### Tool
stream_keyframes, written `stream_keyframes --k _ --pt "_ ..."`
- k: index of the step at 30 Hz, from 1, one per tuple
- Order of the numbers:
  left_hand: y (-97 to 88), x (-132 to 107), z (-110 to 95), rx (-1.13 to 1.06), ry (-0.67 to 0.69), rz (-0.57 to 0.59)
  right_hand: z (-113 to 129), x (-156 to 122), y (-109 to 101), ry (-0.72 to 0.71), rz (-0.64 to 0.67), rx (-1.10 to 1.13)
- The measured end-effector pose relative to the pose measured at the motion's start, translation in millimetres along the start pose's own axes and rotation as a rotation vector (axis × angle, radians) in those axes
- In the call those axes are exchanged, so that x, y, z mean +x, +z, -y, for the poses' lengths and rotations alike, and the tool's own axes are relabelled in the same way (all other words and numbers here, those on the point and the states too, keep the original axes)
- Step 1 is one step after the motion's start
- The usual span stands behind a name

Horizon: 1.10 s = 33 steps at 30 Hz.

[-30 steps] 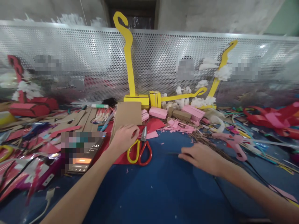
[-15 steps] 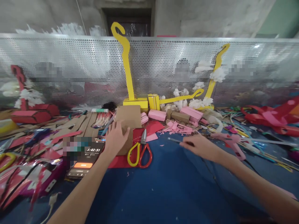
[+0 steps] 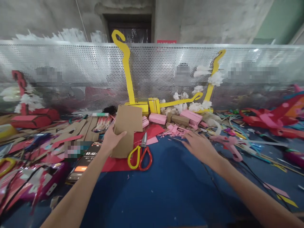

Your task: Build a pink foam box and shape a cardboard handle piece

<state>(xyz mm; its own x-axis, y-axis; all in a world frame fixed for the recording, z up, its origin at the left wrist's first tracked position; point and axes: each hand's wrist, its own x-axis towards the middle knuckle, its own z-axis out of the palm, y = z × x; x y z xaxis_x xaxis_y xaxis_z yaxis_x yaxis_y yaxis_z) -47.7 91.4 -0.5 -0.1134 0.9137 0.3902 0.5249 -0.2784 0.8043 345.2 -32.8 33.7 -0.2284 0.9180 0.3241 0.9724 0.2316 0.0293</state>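
Note:
My left hand (image 3: 111, 138) grips the left edge of a brown cardboard sheet (image 3: 128, 126) and tilts it up off a red paper sheet (image 3: 118, 164). Scissors (image 3: 140, 152) with one yellow and one red handle lie just right of the cardboard. My right hand (image 3: 199, 146) hovers flat over the blue table (image 3: 166, 190), fingers spread, near a heap of pink paper scraps (image 3: 177, 130); nothing shows in it.
A phone (image 3: 83, 160) showing a timer lies left of my forearm. Yellow card hook shapes (image 3: 125, 66) with white cotton tufts, pink boxes (image 3: 159, 118) and cardboard strips (image 3: 78, 126) line the perforated metal screen (image 3: 71, 72). Red paper pieces (image 3: 273, 118) and a pink glue gun (image 3: 229, 144) lie right.
My left hand has lifted the cardboard sheet from flat to tilted upright. My right hand moved forward and opened; the thin dark tool it held no longer shows.

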Motion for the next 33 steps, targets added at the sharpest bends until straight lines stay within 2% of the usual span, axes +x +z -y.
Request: stream_keyframes --k 2,7,10,13,16,22,25,33 --pt "2.7 2 3 -0.048 0.012 0.006 29 -1 1 -0.126 0.019 0.068" --pt "8.8 3 9 -0.17 -0.027 -0.012 114 2 0 -0.591 0.205 0.322" --pt "8.7 2 10 -0.225 -0.037 -0.029 139 6 0 -0.64 0.28 0.423" --pt "7.2 2 8 -0.278 -0.031 -0.04 138 5 1 -0.598 0.282 0.439" --pt "6.4 3 4 -0.338 -0.02 -0.064 122 -3 1 -0.532 0.265 0.416" --pt "10.8 -3 -14 -0.492 -0.01 -0.076 93 -12 2 -0.215 0.243 0.213" --pt "16.9 -9 -23 -0.568 0.004 -0.069 89 -4 4 -0.126 0.272 0.167" --pt "32.9 -29 -34 -0.667 -0.014 -0.09 85 28 17 -0.02 0.33 0.222"
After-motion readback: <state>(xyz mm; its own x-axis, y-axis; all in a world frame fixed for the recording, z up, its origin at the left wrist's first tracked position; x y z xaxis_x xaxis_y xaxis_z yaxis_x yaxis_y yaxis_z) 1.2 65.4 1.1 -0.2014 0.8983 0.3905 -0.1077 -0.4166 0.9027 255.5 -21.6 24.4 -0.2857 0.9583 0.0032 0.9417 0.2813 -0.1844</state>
